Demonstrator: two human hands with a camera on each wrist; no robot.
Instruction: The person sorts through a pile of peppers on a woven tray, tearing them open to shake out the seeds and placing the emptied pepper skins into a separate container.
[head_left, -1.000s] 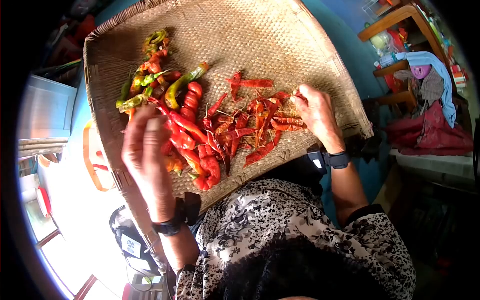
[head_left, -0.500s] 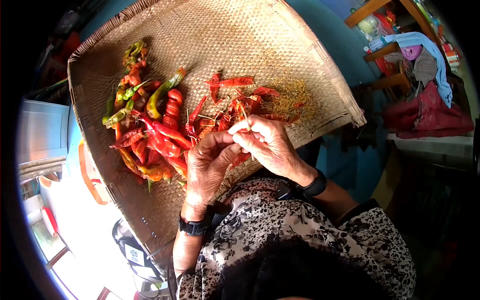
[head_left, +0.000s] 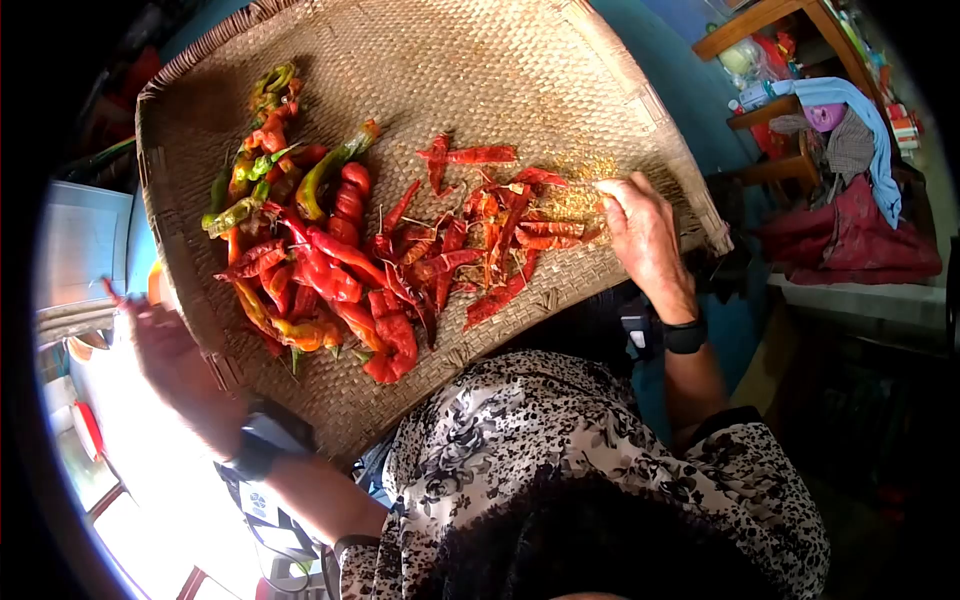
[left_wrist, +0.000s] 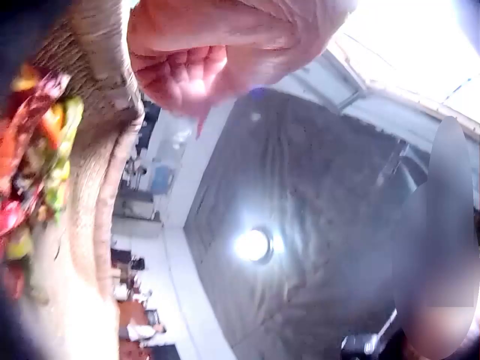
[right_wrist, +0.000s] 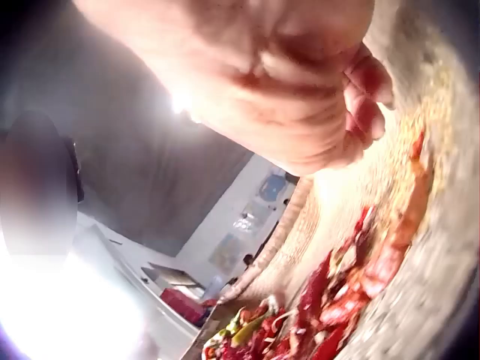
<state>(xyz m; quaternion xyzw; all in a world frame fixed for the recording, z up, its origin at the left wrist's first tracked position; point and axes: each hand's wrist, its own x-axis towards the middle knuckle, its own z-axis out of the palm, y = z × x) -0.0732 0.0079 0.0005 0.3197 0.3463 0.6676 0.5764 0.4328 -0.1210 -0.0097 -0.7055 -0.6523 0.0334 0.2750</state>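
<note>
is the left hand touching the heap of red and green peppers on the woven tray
Apart. The head view shows the left hand outside the woven tray, with the tray's side between it and the pepper heap.

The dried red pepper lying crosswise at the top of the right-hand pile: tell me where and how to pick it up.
Pinch the dried red pepper near its right end, from above and from the right hand's side. That end lies free on the basket's weave, while the left end meets another pepper. Its long, narrow shape suits a grip across the width.
</note>
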